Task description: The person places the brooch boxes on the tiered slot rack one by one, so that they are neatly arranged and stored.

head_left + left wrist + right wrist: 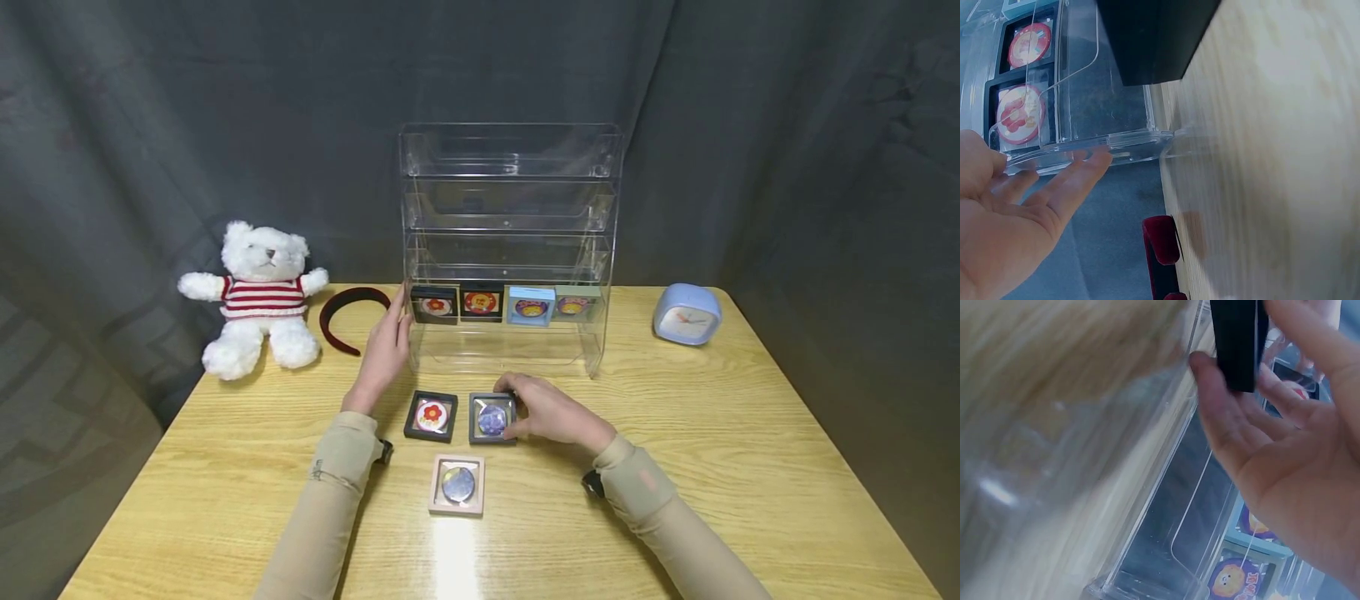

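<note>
Pinching the charcoal square framed badge (492, 419), right hand (546, 410) should grip edges only; left hand (385, 350), fingers straight, best braces the clear plastic rack (510, 166) toward back edge of wooden table (735, 467).

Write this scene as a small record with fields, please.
Left grip: touches the left side of the clear plastic tiered rack
Right grip: holds the edge of the dark grey square frame with blue round badge
In rack: four square framed badges, one lower tier
Before rack: black square frame with red-flower badge; pink square frame with grey-blue round badge
Left of rack: white plush bear in red-striped top; dark red velvet headband
Right of rack: pale blue rounded clock
</note>
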Demonstrator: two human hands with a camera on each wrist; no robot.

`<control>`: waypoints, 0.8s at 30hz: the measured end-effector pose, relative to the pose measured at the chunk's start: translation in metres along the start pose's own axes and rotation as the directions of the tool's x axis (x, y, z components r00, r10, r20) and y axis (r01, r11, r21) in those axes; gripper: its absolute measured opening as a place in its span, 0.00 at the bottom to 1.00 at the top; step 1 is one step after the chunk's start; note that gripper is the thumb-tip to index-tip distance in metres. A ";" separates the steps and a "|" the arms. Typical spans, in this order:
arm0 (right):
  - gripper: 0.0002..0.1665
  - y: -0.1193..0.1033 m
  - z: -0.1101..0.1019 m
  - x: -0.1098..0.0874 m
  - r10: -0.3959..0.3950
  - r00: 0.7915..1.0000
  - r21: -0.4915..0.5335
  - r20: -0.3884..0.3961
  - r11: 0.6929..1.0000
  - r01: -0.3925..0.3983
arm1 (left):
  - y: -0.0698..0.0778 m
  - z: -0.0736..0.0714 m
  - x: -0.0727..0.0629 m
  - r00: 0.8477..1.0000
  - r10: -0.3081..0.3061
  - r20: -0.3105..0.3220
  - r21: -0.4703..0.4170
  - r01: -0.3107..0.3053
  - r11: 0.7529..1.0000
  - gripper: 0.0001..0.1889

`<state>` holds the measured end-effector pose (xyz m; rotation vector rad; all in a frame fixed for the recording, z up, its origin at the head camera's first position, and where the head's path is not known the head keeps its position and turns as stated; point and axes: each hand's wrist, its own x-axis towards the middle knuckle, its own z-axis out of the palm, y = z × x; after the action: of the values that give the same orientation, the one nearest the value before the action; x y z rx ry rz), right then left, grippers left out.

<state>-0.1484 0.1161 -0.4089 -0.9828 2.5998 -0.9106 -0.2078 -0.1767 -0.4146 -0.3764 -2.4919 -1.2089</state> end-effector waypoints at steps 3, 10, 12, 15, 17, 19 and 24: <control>0.29 0.000 -0.003 0.000 0.012 1.000 0.029 -0.026 1.000 -0.011 | 0.001 0.000 0.000 1.000 0.004 -0.006 0.001 -0.004 1.000 0.30; 0.14 0.000 -0.008 -0.001 0.018 0.993 0.039 -0.115 0.999 -0.014 | 0.001 0.000 0.000 1.000 -0.008 0.006 0.003 0.008 1.000 0.30; 0.12 0.000 -0.009 -0.001 0.011 0.990 0.032 -0.140 0.999 -0.006 | 0.001 0.000 0.000 1.000 0.001 0.000 0.003 -0.001 1.000 0.30; 0.10 -0.001 -0.011 -0.002 0.003 0.986 0.025 -0.165 1.000 0.001 | 0.001 0.000 0.000 1.000 0.008 -0.005 0.004 -0.008 1.000 0.30; 0.09 -0.001 -0.013 -0.003 0.001 0.983 0.021 -0.181 1.000 0.003 | 0.000 0.000 0.000 1.000 0.009 -0.005 0.006 -0.009 1.000 0.30; 0.10 0.000 -0.015 -0.003 -0.001 0.979 0.019 -0.202 1.000 0.005 | 0.000 0.000 0.000 1.000 0.008 -0.002 0.008 -0.008 1.000 0.31; 0.13 0.001 -0.025 -0.005 -0.005 0.964 0.020 -0.265 1.000 0.011 | 0.000 0.000 0.001 1.000 -0.004 0.012 0.010 0.003 1.000 0.31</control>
<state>-0.1554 0.1317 -0.3902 -0.9225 2.7979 -1.1407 -0.2088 -0.1765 -0.4147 -0.3776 -2.5086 -1.1979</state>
